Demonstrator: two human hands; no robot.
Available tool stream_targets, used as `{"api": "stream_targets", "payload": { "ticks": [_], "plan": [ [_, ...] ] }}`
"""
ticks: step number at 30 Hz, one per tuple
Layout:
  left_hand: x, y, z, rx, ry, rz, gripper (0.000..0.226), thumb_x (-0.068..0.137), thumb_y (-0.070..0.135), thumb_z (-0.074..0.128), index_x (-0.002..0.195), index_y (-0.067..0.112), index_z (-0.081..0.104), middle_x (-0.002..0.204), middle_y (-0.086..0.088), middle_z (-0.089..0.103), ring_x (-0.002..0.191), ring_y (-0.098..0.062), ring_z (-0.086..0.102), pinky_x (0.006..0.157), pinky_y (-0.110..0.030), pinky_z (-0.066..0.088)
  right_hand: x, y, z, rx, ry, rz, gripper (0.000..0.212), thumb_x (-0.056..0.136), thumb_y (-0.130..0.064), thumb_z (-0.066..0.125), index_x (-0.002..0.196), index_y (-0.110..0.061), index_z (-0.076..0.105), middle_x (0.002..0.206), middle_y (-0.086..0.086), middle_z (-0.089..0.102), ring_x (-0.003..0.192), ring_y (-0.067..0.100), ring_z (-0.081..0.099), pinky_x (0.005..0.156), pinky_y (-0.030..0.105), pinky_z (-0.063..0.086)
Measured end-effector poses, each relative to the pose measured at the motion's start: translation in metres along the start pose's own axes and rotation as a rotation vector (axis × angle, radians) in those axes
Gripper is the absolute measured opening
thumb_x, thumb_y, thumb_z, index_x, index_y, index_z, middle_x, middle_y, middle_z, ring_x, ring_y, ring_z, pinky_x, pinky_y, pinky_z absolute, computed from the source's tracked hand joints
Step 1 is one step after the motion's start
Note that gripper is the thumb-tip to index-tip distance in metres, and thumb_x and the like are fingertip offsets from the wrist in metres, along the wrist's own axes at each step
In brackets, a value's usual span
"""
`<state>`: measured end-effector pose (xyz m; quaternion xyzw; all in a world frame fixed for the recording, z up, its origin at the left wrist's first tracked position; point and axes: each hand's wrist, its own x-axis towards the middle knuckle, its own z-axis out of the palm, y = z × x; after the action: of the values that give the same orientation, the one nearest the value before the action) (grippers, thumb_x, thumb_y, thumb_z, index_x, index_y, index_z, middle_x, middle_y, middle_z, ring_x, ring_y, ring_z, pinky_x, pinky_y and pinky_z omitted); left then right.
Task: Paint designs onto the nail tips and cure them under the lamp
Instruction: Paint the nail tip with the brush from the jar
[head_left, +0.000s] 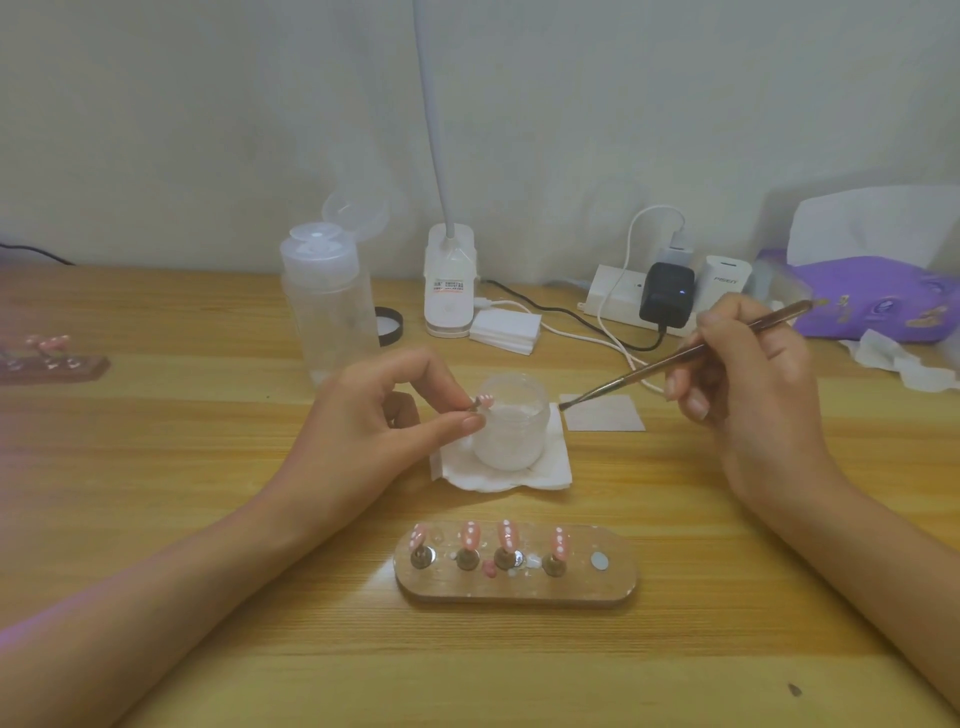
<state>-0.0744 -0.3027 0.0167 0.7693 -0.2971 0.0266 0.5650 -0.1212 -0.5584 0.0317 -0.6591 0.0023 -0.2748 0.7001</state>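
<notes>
I judge this to be mid-painting. The left hand (374, 426) pinches a pink nail tip (485, 400) on its small stand, fingers (467, 422) curled round it, just over the near-left rim of the white jar (511, 441). The right hand (748, 374) grips the brush (675, 356) pencil-style, its bristles at the left edge of a grey paper square (608, 415) — wiping or loading, I think. Next the brush must cross left over the jar to the tip — a short, steady stroke. Four dotted tips (470, 535) stand on the wooden holder (613, 582) near me, and bare bench (208, 519) flanks it.
</notes>
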Motion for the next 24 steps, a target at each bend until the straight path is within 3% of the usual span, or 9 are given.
{"api": "stream_targets", "payload": {
  "ticks": [3,10,16,24],
  "plan": [
    [-0.0006,-0.0007,0.0006,0.030,-0.004,0.008,0.016,0.078,0.021,0.080,0.072,0.019,0.065,0.058,0.020,0.062,0.041,-0.002,0.039,0.046,-0.007,0.030,-0.0001,-0.0009,-0.0003,0.090,-0.050,-0.025,0.037,0.097,-0.017,0.046,0.064,-0.029,0.057,0.054,0.000,0.060,0.045,0.013,0.051,0.042,0.017,0.037],
    [-0.0004,-0.0009,0.0009,0.025,-0.007,0.013,0.017,0.079,0.018,0.080,0.072,0.019,0.064,0.057,0.022,0.060,0.040,-0.001,0.037,0.045,-0.007,0.029,-0.0072,-0.0024,0.0024,0.015,-0.279,-0.231,0.011,0.082,-0.010,0.047,0.076,-0.017,0.055,0.069,0.003,0.064,0.054,0.021,0.056,0.049,0.023,0.046],
    [0.0002,-0.0005,0.0009,0.021,-0.010,0.013,0.016,0.078,0.018,0.080,0.073,0.018,0.065,0.062,0.019,0.063,0.041,-0.002,0.038,0.046,-0.008,0.030,-0.0060,-0.0012,-0.0004,0.054,-0.219,-0.234,0.027,0.078,-0.003,0.043,0.066,-0.022,0.058,0.063,0.005,0.062,0.050,0.022,0.053,0.045,0.020,0.041],
    [0.0007,-0.0007,0.0009,-0.001,-0.016,0.000,0.016,0.079,0.017,0.079,0.072,0.019,0.065,0.064,0.016,0.065,0.041,-0.002,0.038,0.046,-0.007,0.031,-0.0013,-0.0021,-0.0066,-0.016,-0.091,-0.129,0.031,0.077,-0.004,0.040,0.059,-0.022,0.058,0.058,0.007,0.060,0.047,0.024,0.049,0.042,0.023,0.038]
  ]
}}
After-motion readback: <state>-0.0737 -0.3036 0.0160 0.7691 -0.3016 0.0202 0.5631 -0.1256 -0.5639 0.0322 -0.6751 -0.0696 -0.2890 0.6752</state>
